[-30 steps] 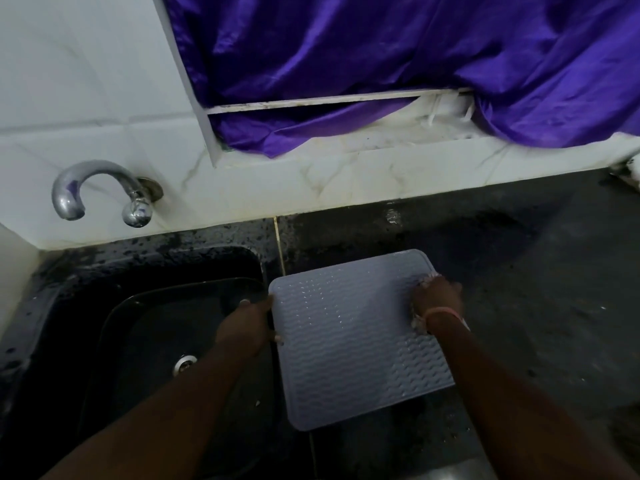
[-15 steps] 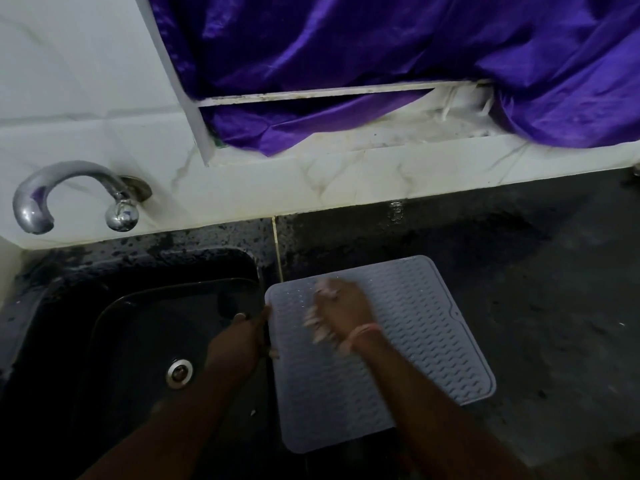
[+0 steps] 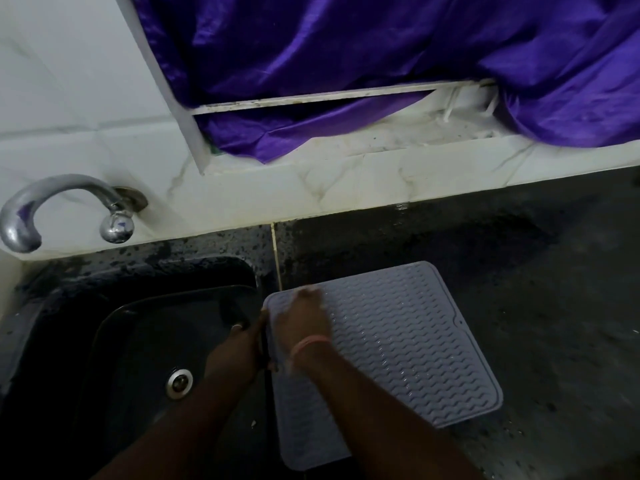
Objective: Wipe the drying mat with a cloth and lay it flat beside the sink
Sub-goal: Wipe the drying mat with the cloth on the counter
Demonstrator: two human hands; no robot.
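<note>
The right hand is blurred at the mat's far left corner; a pale scrap at its fingertips is probably the cloth, so its grip looks closed on that, though the blur leaves it unsure. The left hand holds the mat's left edge, fingers curled at the rim, steadying it. The mat lies flat on the dark desk, its left edge right at the sink's rim, and beads of water glint on its ridges.

The step in hand is the wiping. Next, I judge, the cloth must travel over the right and near parts, pressed into the ridges, while the left hand keeps the mat from sliding into the sink.
</note>
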